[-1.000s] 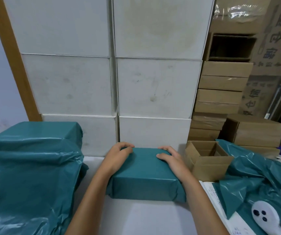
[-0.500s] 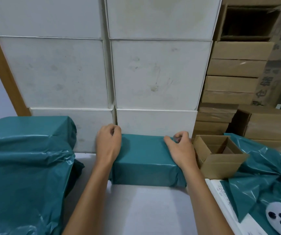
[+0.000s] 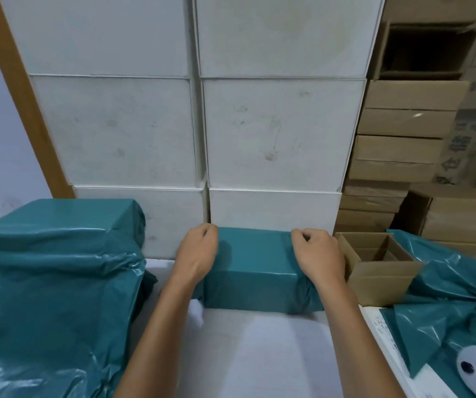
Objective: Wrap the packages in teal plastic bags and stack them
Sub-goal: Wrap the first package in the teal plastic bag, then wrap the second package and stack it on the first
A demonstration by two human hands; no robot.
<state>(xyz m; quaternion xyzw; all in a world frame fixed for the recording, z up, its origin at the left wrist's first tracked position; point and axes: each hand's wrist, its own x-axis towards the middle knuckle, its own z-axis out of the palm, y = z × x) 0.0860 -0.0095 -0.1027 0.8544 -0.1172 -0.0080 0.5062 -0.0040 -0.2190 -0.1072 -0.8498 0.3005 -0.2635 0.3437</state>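
1. A teal-wrapped package (image 3: 255,267) lies on the white table (image 3: 259,354), its far edge against the stacked white boxes (image 3: 274,133).
2. The left hand (image 3: 198,254) presses the package's left end, fingers curled in at the far corner.
3. The right hand (image 3: 318,254) does likewise at the right end, fingers curled.
4. A taller stack of teal-wrapped packages (image 3: 56,277) sits to the left; an open cardboard box (image 3: 377,265) stands just right of the package.

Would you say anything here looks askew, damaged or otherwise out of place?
Nothing stands out. The wrapped package sits square against the white boxes, with the left hand and right hand at its ends.
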